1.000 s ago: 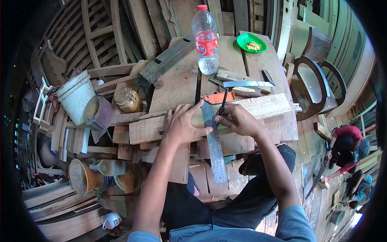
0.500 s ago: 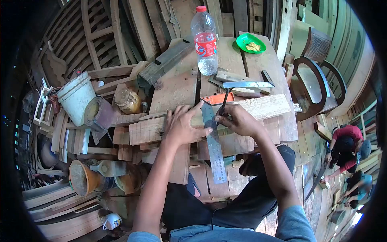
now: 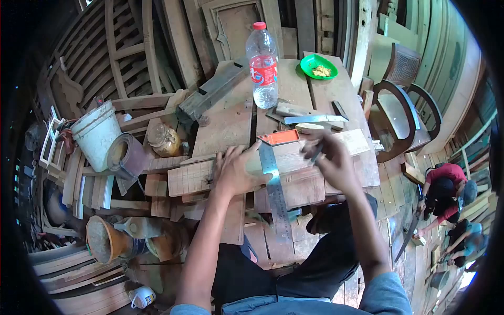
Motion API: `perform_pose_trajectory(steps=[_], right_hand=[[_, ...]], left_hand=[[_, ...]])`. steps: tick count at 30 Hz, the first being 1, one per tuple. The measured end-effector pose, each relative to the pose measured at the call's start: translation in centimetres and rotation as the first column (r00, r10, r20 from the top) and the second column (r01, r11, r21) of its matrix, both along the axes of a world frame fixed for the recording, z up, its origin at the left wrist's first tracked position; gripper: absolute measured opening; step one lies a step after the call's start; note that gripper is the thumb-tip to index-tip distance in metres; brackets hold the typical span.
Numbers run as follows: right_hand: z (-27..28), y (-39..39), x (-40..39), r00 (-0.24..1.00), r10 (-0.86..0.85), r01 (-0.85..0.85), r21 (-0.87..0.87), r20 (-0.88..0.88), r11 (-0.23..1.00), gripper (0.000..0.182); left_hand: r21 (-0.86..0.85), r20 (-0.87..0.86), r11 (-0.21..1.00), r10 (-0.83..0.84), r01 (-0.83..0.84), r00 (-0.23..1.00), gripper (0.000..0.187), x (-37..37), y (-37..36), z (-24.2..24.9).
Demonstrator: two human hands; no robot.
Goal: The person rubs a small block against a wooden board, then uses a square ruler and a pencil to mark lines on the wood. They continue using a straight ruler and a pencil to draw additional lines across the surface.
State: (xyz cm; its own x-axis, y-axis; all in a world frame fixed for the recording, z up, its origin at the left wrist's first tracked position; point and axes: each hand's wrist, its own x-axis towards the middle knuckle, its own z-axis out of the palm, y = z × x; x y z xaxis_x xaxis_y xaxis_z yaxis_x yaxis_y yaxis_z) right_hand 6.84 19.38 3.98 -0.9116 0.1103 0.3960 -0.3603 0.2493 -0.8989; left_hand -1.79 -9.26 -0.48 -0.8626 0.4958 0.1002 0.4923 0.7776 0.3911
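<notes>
A metal square with an orange stock [image 3: 281, 137] lies across a pale wooden board [image 3: 190, 178], its ruler blade [image 3: 275, 194] pointing down past the board's near edge. My left hand [image 3: 233, 170] rests on the board with fingers spread, its thumb at the ruler blade. Right of the blade, my right hand [image 3: 332, 160] is over the board, blurred, with its fingers around a thin dark marking tool [image 3: 317, 152]. Behind the square lie a second metal blade [image 3: 315, 119] and some wooden-handled tools.
On the bench stand a water bottle [image 3: 263, 71] and a green dish [image 3: 318, 67]. Buckets [image 3: 97, 135] and a glass jar [image 3: 164, 139] are at the left. A dark chair [image 3: 396, 121] stands at the right; two people [image 3: 446, 184] crouch on the floor beyond.
My right hand has moved right, away from the ruler blade, with the dark tool in it. My left hand stays on the board. The view has shifted slightly.
</notes>
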Motion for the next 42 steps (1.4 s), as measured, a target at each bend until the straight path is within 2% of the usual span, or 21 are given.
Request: perform_pose_trajectory(steps=[1,2,3,5,7,8,9,14,22,27,30,36,42], right_hand=[[1.9,-0.9,2.5,0.981,-0.053,0.007,0.237,0.187,0.971,0.029],[1.5,-1.3,3.7,0.932,-0.12,-0.021,0.384,0.341,0.923,0.034],[1.7,-2.2,4.9,0.898,-0.156,-0.063,0.472,0.411,0.879,0.038],[-1.0,-3.8,7.0,0.911,-0.186,-0.027,0.504,0.368,0.863,0.04],[-2.0,-5.2,8.4,0.883,-0.216,-0.052,0.546,0.416,0.836,0.043],[-1.9,-6.0,8.7,0.801,-0.262,-0.045,0.491,0.539,0.87,0.052],[-2.3,-6.6,9.0,0.78,-0.257,-0.028,0.443,0.57,0.896,0.057],[-6.2,-7.9,10.2,0.811,-0.194,-0.015,0.351,0.552,0.936,0.06],[-5.5,-9.3,10.8,0.817,-0.255,0.127,0.27,0.517,0.954,0.045],[-5.7,-8.7,11.0,0.812,-0.294,0.197,0.237,0.504,0.951,0.041],[-5.1,-7.6,11.0,0.779,-0.292,0.189,0.236,0.555,0.953,0.041],[-5.8,-6.4,11.1,0.826,-0.261,0.18,0.204,0.5,0.962,0.038],[-5.2,-6.2,11.2,0.792,-0.29,0.191,0.232,0.538,0.954,0.042]], left_hand=[[-0.002,-0.001,1.0,-0.004,0.004,1.0,0.122,-0.2,0.0,-0.1],[0.005,-0.001,1.0,-0.005,0.005,1.0,0.123,-0.2,0.0,-0.1],[0.012,-0.001,1.0,-0.003,0.003,1.0,0.123,-0.2,0.0,-0.1],[0.017,-0.006,1.0,-0.001,0.001,1.0,0.124,-0.1,-0.2,-0.3],[0.019,-0.021,1.0,0.0,0.0,1.0,0.125,-0.2,-0.2,-0.6],[0.02,-0.011,1.0,-0.002,0.003,1.0,0.125,-0.2,-0.2,-0.6],[0.021,-0.001,1.0,-0.006,0.006,1.0,0.125,-0.2,-0.2,-0.5],[-0.001,0.004,1.0,-0.011,0.011,1.0,0.126,-0.2,-0.2,-0.3],[-0.042,-0.007,0.999,0.006,-0.006,1.0,0.137,-0.3,0.0,-0.5],[0.009,0.052,0.999,0.044,-0.045,0.998,0.142,-0.1,0.2,-0.2],[0.007,0.067,0.999,0.041,-0.042,0.997,0.142,-0.3,0.2,-0.3],[-0.023,0.073,1.0,0.023,-0.021,0.997,0.142,0.0,0.0,0.1],[-0.017,0.066,0.999,0.034,-0.033,0.997,0.14,0.1,0.1,0.1]])
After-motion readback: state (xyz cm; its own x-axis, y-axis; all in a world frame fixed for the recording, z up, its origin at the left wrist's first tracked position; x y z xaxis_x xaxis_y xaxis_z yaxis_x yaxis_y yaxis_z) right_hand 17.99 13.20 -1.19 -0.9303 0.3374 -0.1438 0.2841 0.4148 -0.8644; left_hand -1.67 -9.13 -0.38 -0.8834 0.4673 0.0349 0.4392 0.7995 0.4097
